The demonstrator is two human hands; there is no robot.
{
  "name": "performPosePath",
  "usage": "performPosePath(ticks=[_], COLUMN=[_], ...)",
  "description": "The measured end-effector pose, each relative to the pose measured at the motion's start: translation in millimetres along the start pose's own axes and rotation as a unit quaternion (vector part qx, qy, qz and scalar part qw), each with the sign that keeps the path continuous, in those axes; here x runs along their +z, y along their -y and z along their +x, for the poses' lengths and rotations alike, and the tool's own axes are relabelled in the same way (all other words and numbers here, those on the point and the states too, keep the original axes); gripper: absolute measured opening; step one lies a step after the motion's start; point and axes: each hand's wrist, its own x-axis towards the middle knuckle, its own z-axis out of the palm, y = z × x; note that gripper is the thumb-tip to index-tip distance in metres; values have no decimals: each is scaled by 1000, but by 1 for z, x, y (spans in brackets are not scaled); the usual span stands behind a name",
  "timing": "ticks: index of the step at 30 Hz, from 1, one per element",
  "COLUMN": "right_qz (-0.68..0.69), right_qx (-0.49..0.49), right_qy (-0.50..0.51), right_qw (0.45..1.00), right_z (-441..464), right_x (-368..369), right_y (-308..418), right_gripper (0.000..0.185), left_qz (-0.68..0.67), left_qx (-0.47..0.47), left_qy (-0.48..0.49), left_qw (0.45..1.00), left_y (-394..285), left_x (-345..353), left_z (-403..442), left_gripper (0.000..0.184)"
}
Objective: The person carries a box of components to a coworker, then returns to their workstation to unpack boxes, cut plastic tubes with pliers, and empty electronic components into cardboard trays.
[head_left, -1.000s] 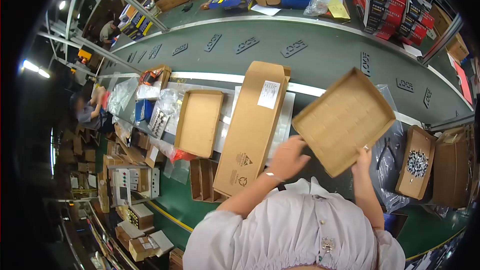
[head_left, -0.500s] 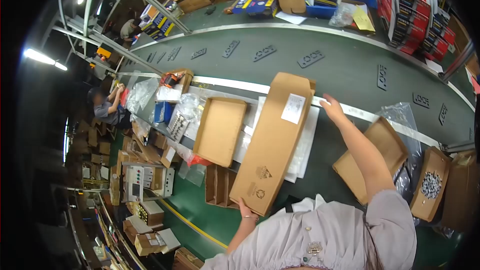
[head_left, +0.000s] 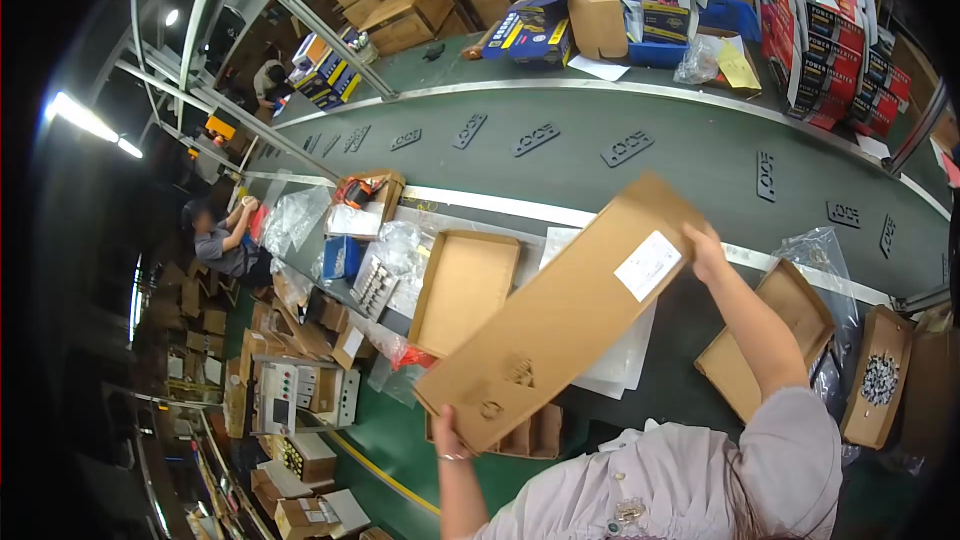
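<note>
A long brown cardboard box (head_left: 560, 330) with a white label (head_left: 647, 265) and dark printed symbols is held slantwise in front of me, above the worktable. My left hand (head_left: 450, 432) is closed on its lower left end, with the thumb up along the edge. At the upper right end, my right hand (head_left: 705, 250) grips the edge beside the label; some of its fingers are behind the cardboard. Beneath the box are white sheets (head_left: 635, 345), partly covered. An open, shallow cardboard tray (head_left: 465, 285) lies just left of it.
Flat dark plates with cut-out shapes (head_left: 627, 148) lie along the green conveyor (head_left: 690, 145). To the right are a cardboard tray (head_left: 790, 315) and a box of small metal parts (head_left: 880, 380). A divided carton (head_left: 540, 432) stands below. A co-worker (head_left: 225, 240) works at far left.
My right hand, earlier apart from the box with fingers spread, now grips its upper end. The box has turned clockwise, its upper end swinging right and its lower end left with my left hand.
</note>
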Motion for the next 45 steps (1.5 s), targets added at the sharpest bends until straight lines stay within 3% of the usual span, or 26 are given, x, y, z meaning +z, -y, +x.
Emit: performPosePath(ticks=[1,4,7,10,12,17,20,22,24,26,28,29,30,31,32,33,34,35,36,37,38,39,41,42,45], right_qz=[51,93,33,66,73,204,172,110,125,140,34,21,16,-152,-153,-96,-40,-53,-49,-112,-171,-161,-155,-163,-304], right_qx=[-2,27,65,125,128,148,100,187,199,203,183,239,307,185,193,273,352,374,378,307,228,248,256,250,270], right_qy=[33,86,13,-56,-43,-70,-114,-13,-24,-31,39,70,106,126,127,150,171,207,219,324,422,407,380,358,463], right_qw=[998,992,997,988,988,965,973,976,972,969,982,968,946,963,961,945,919,902,898,888,860,864,875,885,788], right_z=[-24,-77,-143,-179,-194,-224,-240,-249,-244,-235,-230,-232,-241,-242,-241,-237,-237,-236,-239,-238,-232,-221,-214,-216,-196], right_x=[-6,-23,-39,-34,-27,-5,-14,-22,-12,-6,-10,-16,-15,1,1,3,2,-11,-17,-23,-27,-31,-46,-55,-60], right_y=[12,33,11,-30,-60,-84,-102,-110,-104,-105,-125,-131,-138,-125,-120,-119,-119,-130,-117,-93,-72,-56,-38,-31,-28], right_gripper=[38,40,42,41,41,51,55,55,52,49,41,43,44,38,38,36,36,35,35,32,30,28,25,25,23], left_qz=[25,150,287,453,487,651,758,755,743,742,882,908,909,897,880,879,864,817,792,763,716,658,630,626,586], left_qx=[50,58,9,-61,-88,-99,-52,-77,-94,-42,126,118,110,52,-6,111,77,250,301,352,367,382,335,315,159], left_qy=[12,-31,41,99,166,198,318,324,303,379,352,312,313,343,371,342,336,395,378,360,358,359,281,259,172], left_qw=[998,987,957,884,853,726,567,565,589,552,289,252,253,276,298,312,366,338,373,406,474,541,641,665,775], left_y=[-22,-103,-167,-191,-183,-138,-107,-99,-84,-50,-17,-16,-8,0,7,5,4,14,19,26,32,42,67,90,126], left_x=[6,54,107,171,198,261,314,352,396,410,414,432,429,428,423,415,410,388,369,348,323,300,230,184,119], left_z=[11,55,119,191,241,328,360,342,315,346,393,333,332,336,337,308,278,276,255,231,215,204,148,126,68], left_gripper=[43,46,43,41,38,47,53,53,49,52,54,58,58,58,57,56,56,58,58,57,54,52,48,49,55])
